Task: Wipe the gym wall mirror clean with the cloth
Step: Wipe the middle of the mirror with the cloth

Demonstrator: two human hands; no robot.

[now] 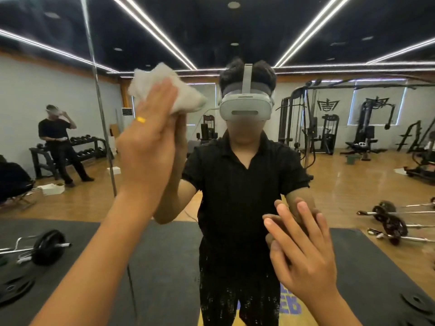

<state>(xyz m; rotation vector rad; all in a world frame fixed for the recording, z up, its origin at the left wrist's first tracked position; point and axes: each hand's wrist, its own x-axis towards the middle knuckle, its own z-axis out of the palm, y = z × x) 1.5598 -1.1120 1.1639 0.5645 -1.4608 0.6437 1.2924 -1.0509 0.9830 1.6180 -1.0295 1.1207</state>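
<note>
The hands both lie flat and forward, the right hand (303, 252) low with fingers spread on bare glass, the left hand (147, 147) higher, its straight fingers pressing the white cloth (188, 100) against the mirror (353, 184) straight ahead, whose speckled patch (235, 302) lies below the cloth.

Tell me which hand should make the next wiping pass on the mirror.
Left. The left hand presses the cloth against the mirror with straight fingers, so it can sweep at once. The right hand is lower, open, and holds no cloth.
</note>
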